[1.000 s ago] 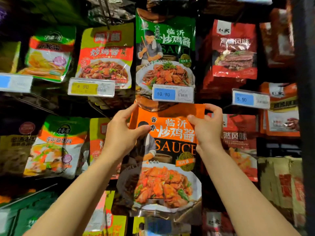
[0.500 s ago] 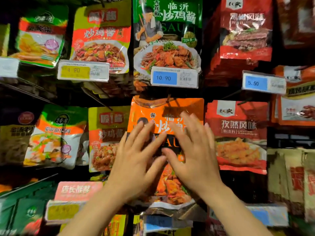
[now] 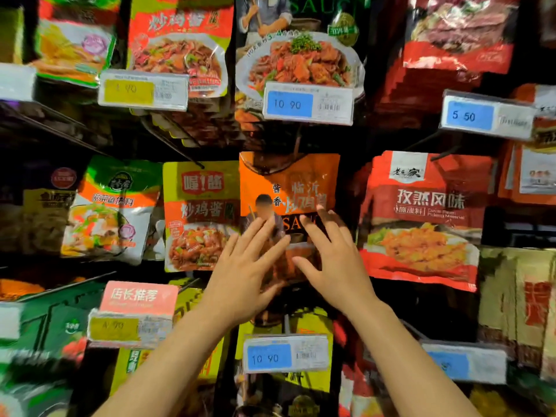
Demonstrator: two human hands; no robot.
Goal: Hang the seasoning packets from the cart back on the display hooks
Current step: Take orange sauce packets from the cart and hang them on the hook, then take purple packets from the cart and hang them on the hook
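Note:
An orange sauce packet point(image 3: 290, 179) with a chicken dish picture hangs on a display hook point(image 3: 296, 142) in the middle row, under the blue 10.90 price tag point(image 3: 307, 104). My left hand point(image 3: 245, 272) lies flat in front of its lower left part, fingers spread. My right hand point(image 3: 332, 260) is spread over its lower right part. Neither hand grips anything. The packet's lower half is hidden behind my hands.
Neighbouring packets hang close: a yellow-and-red one point(image 3: 200, 215) at the left, a red one point(image 3: 421, 218) at the right, a green one point(image 3: 298, 49) above. Another 10.90 tag point(image 3: 284, 353) sticks out below my wrists. Bare metal hooks point(image 3: 174, 145) jut out at upper left.
A second ago both hands pinched the orange packet's top corners below the hook. They let go, and now rest open over the hanging packet. The view has shifted downward.

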